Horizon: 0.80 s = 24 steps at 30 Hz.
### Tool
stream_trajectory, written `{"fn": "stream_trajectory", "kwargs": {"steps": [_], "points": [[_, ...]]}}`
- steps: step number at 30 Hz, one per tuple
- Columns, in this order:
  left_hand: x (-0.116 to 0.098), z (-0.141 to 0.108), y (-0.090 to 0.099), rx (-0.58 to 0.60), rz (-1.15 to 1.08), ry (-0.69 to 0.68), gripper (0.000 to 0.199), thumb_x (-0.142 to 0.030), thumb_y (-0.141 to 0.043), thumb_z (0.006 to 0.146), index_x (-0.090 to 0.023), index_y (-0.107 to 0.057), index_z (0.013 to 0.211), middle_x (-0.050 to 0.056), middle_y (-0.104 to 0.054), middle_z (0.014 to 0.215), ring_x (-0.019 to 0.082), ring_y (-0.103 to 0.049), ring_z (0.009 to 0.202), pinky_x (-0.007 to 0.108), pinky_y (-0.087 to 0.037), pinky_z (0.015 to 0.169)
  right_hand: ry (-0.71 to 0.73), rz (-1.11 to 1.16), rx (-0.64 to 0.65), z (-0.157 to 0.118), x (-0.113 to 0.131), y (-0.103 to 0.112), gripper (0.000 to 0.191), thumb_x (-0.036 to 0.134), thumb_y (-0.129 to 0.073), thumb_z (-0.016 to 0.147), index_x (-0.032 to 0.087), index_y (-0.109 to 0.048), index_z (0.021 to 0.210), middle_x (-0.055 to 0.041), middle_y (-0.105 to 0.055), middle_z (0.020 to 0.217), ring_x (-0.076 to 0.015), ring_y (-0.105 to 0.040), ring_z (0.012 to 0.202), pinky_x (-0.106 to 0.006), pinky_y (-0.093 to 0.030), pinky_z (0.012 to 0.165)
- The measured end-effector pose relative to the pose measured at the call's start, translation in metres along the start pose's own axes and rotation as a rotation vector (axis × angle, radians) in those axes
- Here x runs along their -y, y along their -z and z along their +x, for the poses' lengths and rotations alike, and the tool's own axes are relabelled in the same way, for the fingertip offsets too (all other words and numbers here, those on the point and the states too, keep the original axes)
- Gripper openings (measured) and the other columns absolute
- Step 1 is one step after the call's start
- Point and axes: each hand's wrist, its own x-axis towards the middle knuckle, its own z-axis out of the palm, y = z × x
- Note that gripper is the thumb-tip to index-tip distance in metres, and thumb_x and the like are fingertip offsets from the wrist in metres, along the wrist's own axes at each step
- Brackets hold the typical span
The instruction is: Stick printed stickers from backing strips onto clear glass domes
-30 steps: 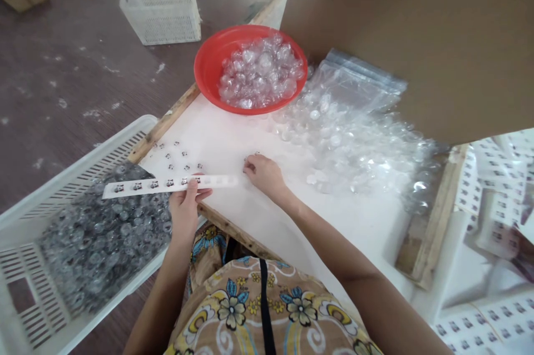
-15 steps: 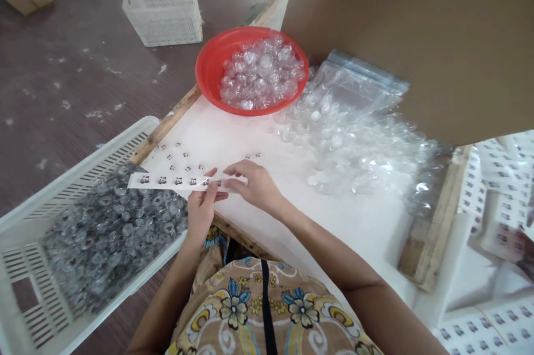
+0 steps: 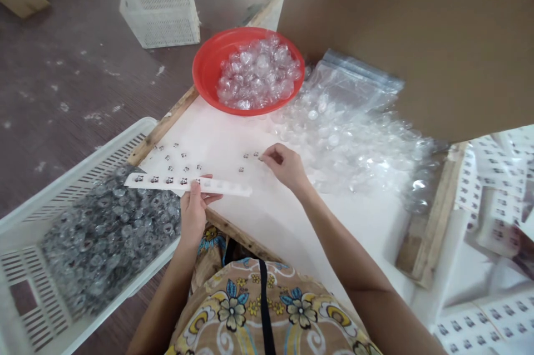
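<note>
My left hand (image 3: 195, 207) grips a white backing strip (image 3: 229, 187) with small panda stickers along its left half; the thumb lies on top and the fingers are beneath. The strip's right half is bare and points across the table. To its right, my right hand (image 3: 286, 164) is pinched low over the white table, with a small dark sticker at the fingertips. Just left of those fingertips lie a few loose panda stickers (image 3: 246, 156). Several more loose stickers (image 3: 184, 155) are scattered behind the strip.
A red basin (image 3: 204, 79) of clear domed pieces stands at the table's back. Loose clear pieces (image 3: 346, 149) and plastic bags (image 3: 350, 85) spread rightward, beside a cardboard sheet (image 3: 409, 38). A white crate (image 3: 95, 302) of clear pieces sits left; sticker sheets (image 3: 488, 324) lie right.
My right hand has left the strip and moved right and away from me, down to the table by the loose stickers. The strip's rightmost sticker is gone from it. My left hand shifted slightly left.
</note>
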Motion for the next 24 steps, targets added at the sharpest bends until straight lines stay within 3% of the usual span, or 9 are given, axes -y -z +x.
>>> {"fn": "stream_trajectory", "kwargs": {"steps": [3,6,12,15,18,24], "points": [[0.0,0.004,0.002,-0.009,0.004,-0.003,0.051,-0.061,-0.058,0.082,-0.013,-0.068,0.095,0.011,-0.073,0.1,0.017,-0.07,0.066,0.034,-0.062,0.063,-0.077,-0.132,0.056,0.007,-0.02,0.014,0.008,0.028,-0.061,0.076,0.021,-0.062,0.073,-0.0005,-0.065,0.07,-0.0131,-0.055,0.062,-0.027,-0.044,0.063],[0.0,0.004,0.0,-0.01,0.005,0.015,0.052,-0.061,-0.058,0.082,-0.012,-0.069,0.095,0.01,-0.073,0.094,0.017,-0.07,0.066,0.034,-0.062,0.062,-0.106,-0.202,0.069,0.006,-0.027,0.013,0.005,0.024,-0.06,0.074,0.021,-0.063,0.072,0.0,-0.066,0.07,-0.0134,-0.056,0.063,-0.027,-0.043,0.063],[0.001,0.001,-0.004,0.013,-0.016,0.021,0.05,-0.06,-0.06,0.082,-0.011,-0.07,0.093,0.01,-0.073,0.093,0.018,-0.07,0.069,0.033,-0.062,0.062,-0.1,-0.318,0.06,0.006,-0.024,0.002,0.006,0.018,-0.059,0.075,0.021,-0.064,0.074,0.0002,-0.065,0.07,-0.0139,-0.058,0.065,-0.027,-0.042,0.065],[0.002,0.001,-0.004,0.009,-0.004,0.021,0.052,-0.061,-0.059,0.082,-0.011,-0.07,0.094,0.01,-0.073,0.088,0.018,-0.07,0.067,0.032,-0.062,0.061,-0.029,-0.423,0.05,0.007,-0.025,-0.004,0.011,0.016,-0.056,0.079,0.02,-0.067,0.079,-0.0034,-0.066,0.082,-0.0147,-0.059,0.069,-0.028,-0.043,0.068],[0.003,0.001,-0.005,0.033,0.02,0.011,0.054,-0.061,-0.057,0.084,-0.011,-0.07,0.101,0.009,-0.073,0.083,0.017,-0.069,0.066,0.032,-0.062,0.062,0.011,-0.481,0.014,0.01,-0.025,-0.008,0.014,0.016,-0.055,0.082,0.019,-0.068,0.086,-0.007,-0.066,0.095,-0.0155,-0.06,0.072,-0.029,-0.044,0.07],[0.006,-0.006,-0.01,0.127,0.057,0.006,0.059,-0.058,-0.052,0.089,-0.013,-0.064,0.124,0.006,-0.071,0.078,0.017,-0.07,0.066,0.031,-0.062,0.067,0.038,-0.468,-0.029,0.005,-0.01,-0.009,0.023,0.014,-0.049,0.089,0.019,-0.067,0.101,-0.0083,-0.07,0.097,-0.0197,-0.063,0.081,-0.031,-0.044,0.074]]}}
